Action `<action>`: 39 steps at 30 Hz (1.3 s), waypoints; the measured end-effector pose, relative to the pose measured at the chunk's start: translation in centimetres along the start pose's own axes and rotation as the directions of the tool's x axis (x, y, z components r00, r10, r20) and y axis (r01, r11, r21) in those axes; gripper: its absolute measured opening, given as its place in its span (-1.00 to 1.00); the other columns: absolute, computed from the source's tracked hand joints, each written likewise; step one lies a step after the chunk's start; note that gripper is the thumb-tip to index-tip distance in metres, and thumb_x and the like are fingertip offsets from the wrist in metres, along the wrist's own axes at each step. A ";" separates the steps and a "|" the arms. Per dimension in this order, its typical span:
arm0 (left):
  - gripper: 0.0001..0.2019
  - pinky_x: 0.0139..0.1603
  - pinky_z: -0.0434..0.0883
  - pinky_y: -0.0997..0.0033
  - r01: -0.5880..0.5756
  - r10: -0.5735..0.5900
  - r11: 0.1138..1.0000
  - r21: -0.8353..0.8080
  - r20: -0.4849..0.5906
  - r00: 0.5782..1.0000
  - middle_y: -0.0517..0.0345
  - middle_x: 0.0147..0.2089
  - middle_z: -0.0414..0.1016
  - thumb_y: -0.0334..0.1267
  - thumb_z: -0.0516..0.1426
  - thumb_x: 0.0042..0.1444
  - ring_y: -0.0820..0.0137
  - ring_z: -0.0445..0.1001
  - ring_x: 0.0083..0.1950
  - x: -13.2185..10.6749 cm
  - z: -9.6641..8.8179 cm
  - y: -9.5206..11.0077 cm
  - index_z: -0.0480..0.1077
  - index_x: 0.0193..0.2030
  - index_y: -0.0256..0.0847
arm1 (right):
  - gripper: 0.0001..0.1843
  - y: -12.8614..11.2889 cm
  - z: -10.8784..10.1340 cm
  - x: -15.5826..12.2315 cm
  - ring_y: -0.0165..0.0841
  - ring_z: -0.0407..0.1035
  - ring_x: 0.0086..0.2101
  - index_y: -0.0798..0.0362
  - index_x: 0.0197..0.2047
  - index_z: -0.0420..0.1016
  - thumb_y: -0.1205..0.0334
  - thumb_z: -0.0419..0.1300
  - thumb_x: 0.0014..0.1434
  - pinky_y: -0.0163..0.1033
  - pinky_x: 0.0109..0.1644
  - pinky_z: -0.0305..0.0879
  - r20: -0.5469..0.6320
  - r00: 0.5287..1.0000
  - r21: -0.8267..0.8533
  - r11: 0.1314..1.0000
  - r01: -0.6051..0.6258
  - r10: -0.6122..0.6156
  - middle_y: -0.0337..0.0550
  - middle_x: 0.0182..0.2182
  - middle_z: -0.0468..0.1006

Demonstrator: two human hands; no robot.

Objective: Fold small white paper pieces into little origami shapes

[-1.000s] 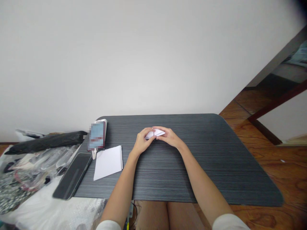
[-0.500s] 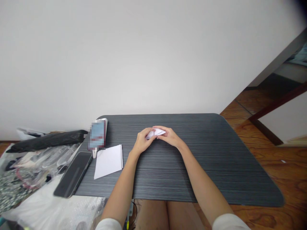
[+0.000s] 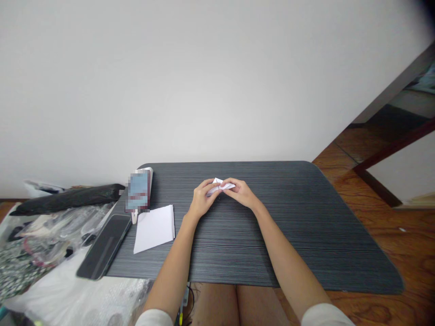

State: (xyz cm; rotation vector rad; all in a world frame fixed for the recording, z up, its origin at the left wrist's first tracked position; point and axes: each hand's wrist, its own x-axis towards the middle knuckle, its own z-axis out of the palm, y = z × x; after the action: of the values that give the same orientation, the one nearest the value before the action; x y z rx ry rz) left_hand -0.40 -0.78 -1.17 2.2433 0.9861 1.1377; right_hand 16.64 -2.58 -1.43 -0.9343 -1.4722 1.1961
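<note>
A small piece of folded white paper [image 3: 229, 186], creased into pointed flaps, sits between the hands above the middle of the dark striped table [image 3: 306, 235]. The left hand [image 3: 201, 199] curls inward, thumb and fingers closed on its left part; the right hand [image 3: 242, 194] pinches its right part. White sheets [image 3: 154, 228] lie to the left, near a dark phone [image 3: 103, 246]. Beyond stands a pale wall [image 3: 217, 90].

Forearms [image 3: 176, 258] are slanting inward from the bottom edge; the left hand [image 3: 201, 199] and right hand [image 3: 242, 194] are pinching just below centre frame.
</note>
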 end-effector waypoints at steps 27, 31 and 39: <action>-0.78 0.04 0.34 0.26 -0.089 0.085 0.994 -0.055 -0.079 0.993 0.00 0.02 0.39 -0.33 0.06 0.07 0.33 0.38 0.02 -0.1 -0.1 0.0 0.45 -0.16 -0.20 | -0.87 -0.1 -0.4 0.1 -0.37 0.33 -0.30 0.07 -0.41 0.50 0.23 0.24 -0.09 -0.26 -0.20 0.23 -0.175 0.980 -0.035 0.996 0.088 -0.093 -0.15 -0.35 0.45; -0.79 0.03 0.33 0.27 -0.067 0.062 0.995 -0.073 -0.067 0.996 0.02 0.00 0.41 -0.32 0.06 0.07 0.34 0.39 0.00 0.0 -0.2 0.1 0.45 -0.18 -0.19 | -0.87 0.1 -0.5 0.1 -0.38 0.33 -0.31 0.08 -0.41 0.48 0.22 0.23 -0.08 -0.28 -0.23 0.22 -0.162 0.982 -0.068 0.994 0.084 -0.094 -0.15 -0.35 0.44; -0.82 -0.01 0.34 0.27 0.022 -0.034 0.985 -0.170 -0.063 0.997 0.03 -0.03 0.43 -0.29 0.08 0.06 0.33 0.39 -0.02 0.1 -0.3 0.4 0.48 -0.23 -0.18 | -0.82 -0.1 -0.4 0.1 -0.45 0.27 -0.46 0.09 -0.46 0.40 0.18 0.25 -0.13 -0.33 -0.35 0.19 -0.184 0.983 -0.042 0.999 0.013 -0.020 -0.24 -0.49 0.41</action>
State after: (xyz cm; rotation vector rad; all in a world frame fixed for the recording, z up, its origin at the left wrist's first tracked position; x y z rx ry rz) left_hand -0.49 -0.92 -0.71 2.0641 0.9074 1.2416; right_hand 17.04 -2.39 -1.28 -1.0300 -1.3574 1.0419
